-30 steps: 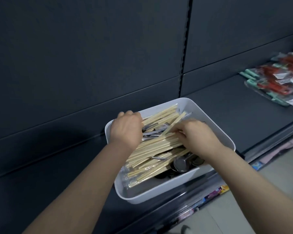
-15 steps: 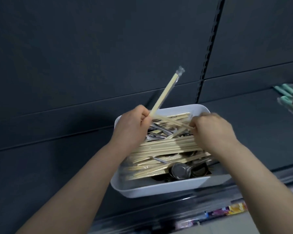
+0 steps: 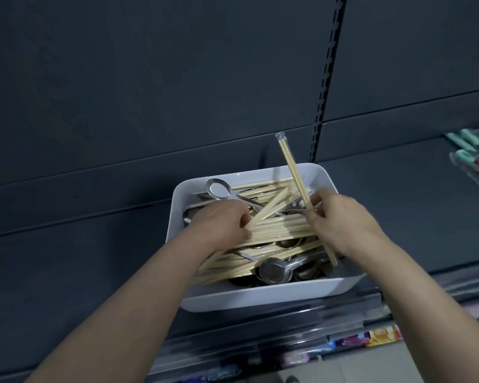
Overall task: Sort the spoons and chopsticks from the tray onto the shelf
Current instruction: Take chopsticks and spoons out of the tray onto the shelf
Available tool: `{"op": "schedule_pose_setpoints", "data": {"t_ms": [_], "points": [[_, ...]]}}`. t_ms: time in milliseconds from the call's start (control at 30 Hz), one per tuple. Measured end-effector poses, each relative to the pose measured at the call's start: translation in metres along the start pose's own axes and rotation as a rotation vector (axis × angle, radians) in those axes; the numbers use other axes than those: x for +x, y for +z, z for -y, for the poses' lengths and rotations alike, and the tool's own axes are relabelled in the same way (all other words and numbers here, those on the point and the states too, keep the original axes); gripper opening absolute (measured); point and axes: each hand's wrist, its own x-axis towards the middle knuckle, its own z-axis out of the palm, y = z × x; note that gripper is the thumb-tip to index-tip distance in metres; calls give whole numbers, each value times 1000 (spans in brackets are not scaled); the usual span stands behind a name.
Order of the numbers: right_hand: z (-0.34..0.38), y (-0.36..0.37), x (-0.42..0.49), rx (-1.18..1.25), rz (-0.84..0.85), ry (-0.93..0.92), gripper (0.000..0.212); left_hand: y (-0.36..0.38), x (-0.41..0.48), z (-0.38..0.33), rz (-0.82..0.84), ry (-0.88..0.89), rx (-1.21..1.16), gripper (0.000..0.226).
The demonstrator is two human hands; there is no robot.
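The left hand reaches into the white rectangular plastic tray, its fingers curled round a handful of pale wooden chopsticks. These fan out from the fist, pointing up and to the right across the tray. Just behind the hand a shiny steel spoon lies with its bowl toward the tray's far left corner and its handle running right. Below the hand, the main heap of pale wooden chopsticks lies lengthwise across the tray – long axis left to right, slightly tilted. More steel spoons sit under the heap at the near side.

Further right, the right hand pinches one clear-wrapped pair of wooden chopsticks – held steeply, top end leaning up and left above the tray's far rim, lower end down by the wrist. The tray rests on the dark grey metal shelf. At the far right edge lie clear packets of teal-handled goods, too blurred to identify.
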Motion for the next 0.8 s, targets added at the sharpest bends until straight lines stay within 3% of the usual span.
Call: {"op": "schedule_pose_setpoints", "data": {"t_ms": [133,267,500,667,800], "points": [[2,2,1,-15,-20,-33,18,7,-4,7,-6,21,47,18],[7,1,5,-2,-29,-70,16,12,-4,6,-47,40,162,7],[12,6,4,-59,59,-169,10,5,-1,26,-230,-215,-303,9],[26,23,6,-221,80,-314,17,2,-8,35,-339,-361,-431,19],[29,28,12,-355,14,-412,12,8,-15,38,-369,-394,-464,11]]}}
